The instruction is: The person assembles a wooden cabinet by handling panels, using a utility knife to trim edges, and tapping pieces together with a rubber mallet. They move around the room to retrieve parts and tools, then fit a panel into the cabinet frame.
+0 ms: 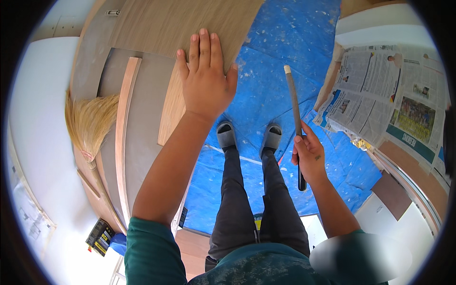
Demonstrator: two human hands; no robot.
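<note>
My left hand (205, 88) lies flat with its fingers spread, the fingertips on a brown wood-grain panel (185, 23) near its front edge. Under the wrist, a lighter strip of wood-grain board (172, 111) sticks out toward me. My right hand (309, 153) is closed round the black handle of a long, narrow grey file (294, 102). The file points up and away from me, apart from the panel, over the blue sheet. Its far end has a pale tip.
A straw broom (92, 118) and a long wooden strip (125, 133) lie to the left. A dark box (100, 237) stands at lower left. Blue sheeting (289, 42) covers the floor under my feet. Newspaper (370, 80) covers a surface on the right, with a brown board piece (391, 194) below.
</note>
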